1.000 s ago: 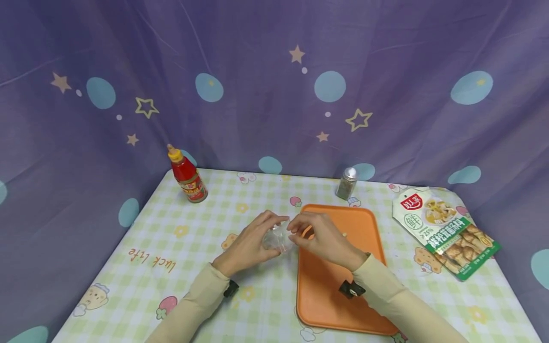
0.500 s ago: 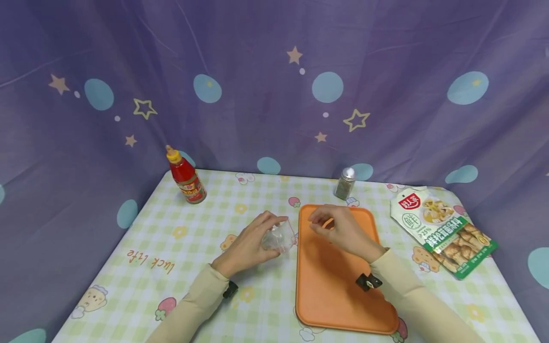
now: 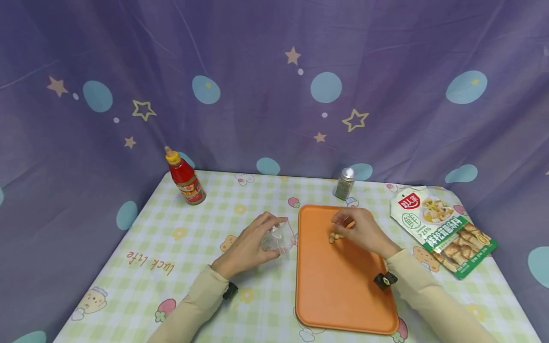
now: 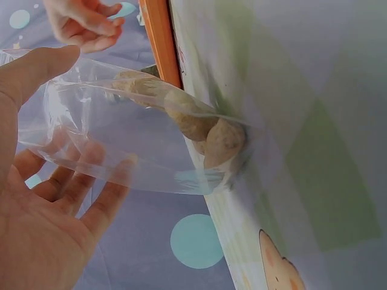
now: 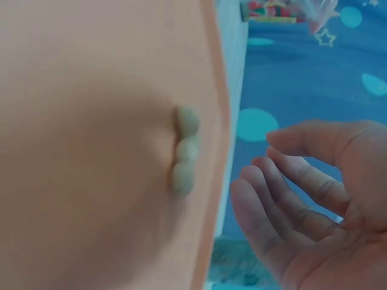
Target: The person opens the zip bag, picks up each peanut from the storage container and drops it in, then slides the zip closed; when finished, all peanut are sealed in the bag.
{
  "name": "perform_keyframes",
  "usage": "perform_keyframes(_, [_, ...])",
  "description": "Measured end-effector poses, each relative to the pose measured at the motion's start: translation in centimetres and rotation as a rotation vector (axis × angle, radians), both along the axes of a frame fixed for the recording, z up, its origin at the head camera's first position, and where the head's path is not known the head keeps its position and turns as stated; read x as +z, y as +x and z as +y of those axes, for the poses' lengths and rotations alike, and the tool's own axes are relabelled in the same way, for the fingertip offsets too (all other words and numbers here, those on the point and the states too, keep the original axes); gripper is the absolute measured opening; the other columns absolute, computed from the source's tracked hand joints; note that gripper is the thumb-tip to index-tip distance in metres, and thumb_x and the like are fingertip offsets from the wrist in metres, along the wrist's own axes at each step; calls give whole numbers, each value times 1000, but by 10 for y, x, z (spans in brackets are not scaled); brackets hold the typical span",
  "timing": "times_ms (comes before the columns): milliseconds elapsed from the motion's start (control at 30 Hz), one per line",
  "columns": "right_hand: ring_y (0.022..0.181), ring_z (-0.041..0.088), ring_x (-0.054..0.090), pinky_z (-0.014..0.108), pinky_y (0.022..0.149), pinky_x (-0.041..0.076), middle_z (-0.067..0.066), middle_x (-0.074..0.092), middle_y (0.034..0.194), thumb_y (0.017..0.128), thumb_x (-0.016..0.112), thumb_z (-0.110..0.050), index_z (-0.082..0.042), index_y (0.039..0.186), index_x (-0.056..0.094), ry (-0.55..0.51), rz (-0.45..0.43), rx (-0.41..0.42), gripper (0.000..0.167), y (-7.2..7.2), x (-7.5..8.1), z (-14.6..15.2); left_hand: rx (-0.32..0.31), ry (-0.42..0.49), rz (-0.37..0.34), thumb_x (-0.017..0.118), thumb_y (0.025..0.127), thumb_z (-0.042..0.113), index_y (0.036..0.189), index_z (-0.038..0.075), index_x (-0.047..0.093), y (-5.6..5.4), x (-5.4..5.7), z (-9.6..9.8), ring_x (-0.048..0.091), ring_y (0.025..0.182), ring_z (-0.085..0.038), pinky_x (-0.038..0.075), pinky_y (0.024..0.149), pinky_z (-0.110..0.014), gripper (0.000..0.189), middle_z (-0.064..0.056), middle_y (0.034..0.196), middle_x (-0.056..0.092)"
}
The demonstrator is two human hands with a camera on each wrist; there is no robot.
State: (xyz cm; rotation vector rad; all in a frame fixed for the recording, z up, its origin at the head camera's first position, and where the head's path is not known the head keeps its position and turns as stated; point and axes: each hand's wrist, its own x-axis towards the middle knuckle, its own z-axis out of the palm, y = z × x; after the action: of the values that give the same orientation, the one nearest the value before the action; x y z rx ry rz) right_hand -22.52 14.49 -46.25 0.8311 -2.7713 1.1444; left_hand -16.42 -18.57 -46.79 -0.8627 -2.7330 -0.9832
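In the head view my left hand [image 3: 253, 245] holds a clear plastic bag [image 3: 278, 238] just left of the orange tray [image 3: 339, 295]. Thumb and fingers curve round the bag's upper part in the left wrist view. Several tan, rounded, nut-like pieces [image 4: 199, 118] lie at its bottom. My right hand [image 3: 362, 231] is above the tray's far half, fingers loosely bent and nothing visible between them. Below it, a few small tan, rounded pieces [image 5: 185, 151] lie in a row on the tray; their exact kind is unclear.
A red sauce bottle [image 3: 187, 181] with a yellow cap stands at the back left. Behind the tray is a glass shaker [image 3: 345, 185]. A green and white food pouch [image 3: 443, 231] lies at the right. A purple curtain [image 3: 240, 128] closes off the back.
My right hand has left the bag and moved right over the tray, where small tan pieces now show below it. My left hand and the bag have stayed almost still.
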Motion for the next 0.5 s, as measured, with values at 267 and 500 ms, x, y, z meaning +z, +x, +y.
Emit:
perform_keyframes(267, [76,11,70,33,71,61,5,77,86,82,86,-3,-6,93,79,-7,-5,31,13,-6,-17,13,-6,-3,-7,88,80,14,150,18,55,1,1,1,54,108,-10,54,90,-32,78,7,125,56])
perform_keyframes(500, [74,6,66,29,69,58,1,77,84,83,84,-1,-8,93,78,16,-48,72,14,-3,-26,17,-9,0,6,88,79,14,149,18,55,0,1,0,54,106,-10,54,89,-32,77,7,124,57])
